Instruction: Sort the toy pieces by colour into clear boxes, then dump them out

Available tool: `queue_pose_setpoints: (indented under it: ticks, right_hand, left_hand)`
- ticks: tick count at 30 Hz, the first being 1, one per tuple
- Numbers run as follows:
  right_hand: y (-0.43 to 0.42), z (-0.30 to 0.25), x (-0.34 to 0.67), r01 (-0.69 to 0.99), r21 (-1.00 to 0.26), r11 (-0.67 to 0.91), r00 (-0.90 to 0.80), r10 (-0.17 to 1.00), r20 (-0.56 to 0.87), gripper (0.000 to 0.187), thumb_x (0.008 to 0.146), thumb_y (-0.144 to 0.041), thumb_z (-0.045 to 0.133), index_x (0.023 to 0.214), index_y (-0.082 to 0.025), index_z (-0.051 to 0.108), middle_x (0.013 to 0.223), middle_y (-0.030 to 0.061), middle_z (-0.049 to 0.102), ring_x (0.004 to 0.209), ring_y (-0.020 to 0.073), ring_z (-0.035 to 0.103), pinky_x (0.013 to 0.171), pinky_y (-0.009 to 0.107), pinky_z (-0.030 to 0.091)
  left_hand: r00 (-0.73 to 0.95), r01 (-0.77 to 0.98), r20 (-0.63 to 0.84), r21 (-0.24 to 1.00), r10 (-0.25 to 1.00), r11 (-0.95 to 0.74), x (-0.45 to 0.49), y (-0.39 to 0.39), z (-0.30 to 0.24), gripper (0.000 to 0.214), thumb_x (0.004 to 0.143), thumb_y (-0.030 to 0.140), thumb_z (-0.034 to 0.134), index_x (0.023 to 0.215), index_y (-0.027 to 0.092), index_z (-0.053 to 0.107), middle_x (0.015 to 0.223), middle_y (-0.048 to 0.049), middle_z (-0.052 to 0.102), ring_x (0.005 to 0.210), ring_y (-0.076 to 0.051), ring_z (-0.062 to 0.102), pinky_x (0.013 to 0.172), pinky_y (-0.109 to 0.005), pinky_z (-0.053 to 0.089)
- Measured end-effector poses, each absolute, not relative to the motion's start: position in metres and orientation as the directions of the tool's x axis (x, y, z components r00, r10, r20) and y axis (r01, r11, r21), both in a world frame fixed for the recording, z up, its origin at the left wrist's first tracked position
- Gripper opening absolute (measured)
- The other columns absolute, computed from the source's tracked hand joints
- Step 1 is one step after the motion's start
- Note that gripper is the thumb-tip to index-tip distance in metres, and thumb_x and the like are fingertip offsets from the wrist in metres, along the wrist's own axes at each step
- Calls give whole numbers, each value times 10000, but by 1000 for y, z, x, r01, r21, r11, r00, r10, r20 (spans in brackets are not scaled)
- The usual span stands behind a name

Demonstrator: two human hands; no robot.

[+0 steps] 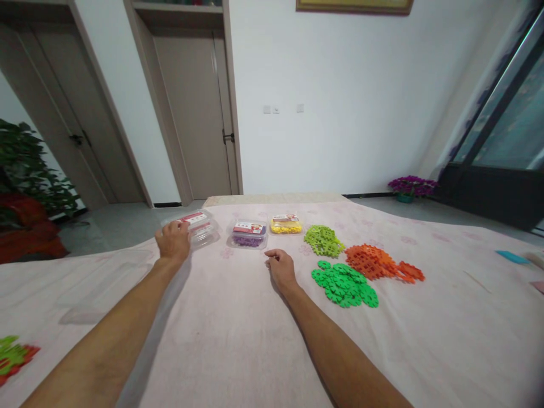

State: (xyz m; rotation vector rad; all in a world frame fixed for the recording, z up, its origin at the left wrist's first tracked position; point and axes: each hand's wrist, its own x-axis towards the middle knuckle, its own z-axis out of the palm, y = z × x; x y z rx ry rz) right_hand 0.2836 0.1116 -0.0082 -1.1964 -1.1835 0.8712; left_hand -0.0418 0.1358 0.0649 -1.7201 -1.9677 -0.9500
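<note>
My left hand [173, 240] rests with curled fingers on a clear plastic box [199, 228] with a red and white label at the far left of the pink sheet. My right hand [281, 268] lies on the sheet with its fingers curled under, just in front of a clear box of purple pieces [247, 234]. Beside that stands a clear box of yellow pieces [286, 224]. To the right lie loose piles of light green pieces [323, 240], dark green pieces [345, 284] and orange pieces [379, 263].
A pink flowered sheet [238, 340] covers the bed. Green and red pieces [12, 357] lie at its left edge, a blue object [512, 256] at the far right. Two doors, a plant [29, 175], purple flowers [410, 186] and a dark window frame stand beyond.
</note>
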Motion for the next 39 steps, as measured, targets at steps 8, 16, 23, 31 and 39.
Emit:
queue_pose_setpoints:
  ticks: [8, 16, 23, 31, 39]
  right_hand:
    - [112, -11, 284, 107, -973, 206, 189, 956, 223, 239, 672, -160, 490, 782, -196, 699, 758, 22, 689, 631, 168, 618, 619, 293, 491]
    - [68, 27, 286, 295, -610, 736, -74, 654, 753, 440, 878, -316, 576, 1312, -251, 591, 1351, 101, 582, 1246, 255, 532, 1048, 439, 438]
    - [51, 37, 280, 209, -514, 832, -534, 537, 653, 269, 940, -334, 573, 1173, -320, 705, 1183, 58, 717, 1184, 241, 608, 1068, 452, 412]
    - [49, 32, 275, 252, -486, 837, -556, 536, 635, 274, 983, -332, 497, 1141, -304, 720, 1131, 56, 741, 1132, 232, 637, 1042, 446, 424]
    - [43, 37, 267, 342, -424, 838, -435, 541, 720, 276, 1001, -363, 472, 1049, -257, 722, 1027, 77, 741, 996, 216, 659, 949, 391, 478]
  left_hand:
    - [-116, 968, 720, 236, 684, -83, -59, 116, 63, 267, 897, 252, 555, 1117, 160, 675, 1105, -126, 603, 1103, -314, 502, 989, -452, 398]
    - [66, 913, 827, 176, 558, -368, -18, 29, 44, 204, 913, 378, 586, 1053, 269, 687, 1027, -82, 658, 998, -266, 587, 957, -414, 458]
    - [117, 788, 762, 319, 637, -527, 15, -2, 21, 173, 904, 314, 603, 1057, 287, 680, 1019, -77, 653, 1004, -243, 610, 948, -415, 491]
    - [29, 778, 654, 461, 756, -428, 28, 6, 16, 235, 878, 405, 635, 1069, 284, 698, 1206, -83, 649, 1179, -262, 564, 1070, -460, 404]
    - [1, 786, 633, 478, 774, -392, 38, 2, 15, 331, 844, 436, 679, 1123, 260, 709, 1216, -87, 672, 1173, -257, 573, 1062, -451, 423]
